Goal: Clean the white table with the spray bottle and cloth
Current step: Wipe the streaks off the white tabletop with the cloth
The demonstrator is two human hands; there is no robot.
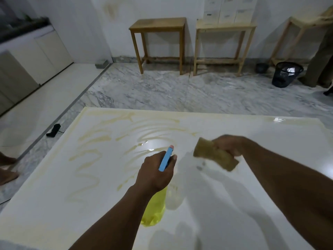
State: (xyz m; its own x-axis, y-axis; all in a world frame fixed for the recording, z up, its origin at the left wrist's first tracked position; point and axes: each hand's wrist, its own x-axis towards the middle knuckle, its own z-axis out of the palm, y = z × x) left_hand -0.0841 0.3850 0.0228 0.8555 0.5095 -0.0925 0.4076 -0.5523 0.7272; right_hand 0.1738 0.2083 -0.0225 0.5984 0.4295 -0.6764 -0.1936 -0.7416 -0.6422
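Observation:
The white table [54, 204] fills the lower part of the view, with yellowish smears [93, 141] across its far left half. My left hand [155, 174] grips a spray bottle [166, 159] with a blue head and a yellow body, held above the table's middle with the nozzle pointing away from me. To its right, my right hand [228, 146] holds a folded tan cloth [214, 156] just above the tabletop.
Marble floor lies beyond the table. Two wooden side tables [158, 26] [225, 27] stand at the back wall, the right one bearing white boxes [228, 9]. A black mesh bin [286, 73] stands at the right. Someone's feet [8, 170] show at the left edge.

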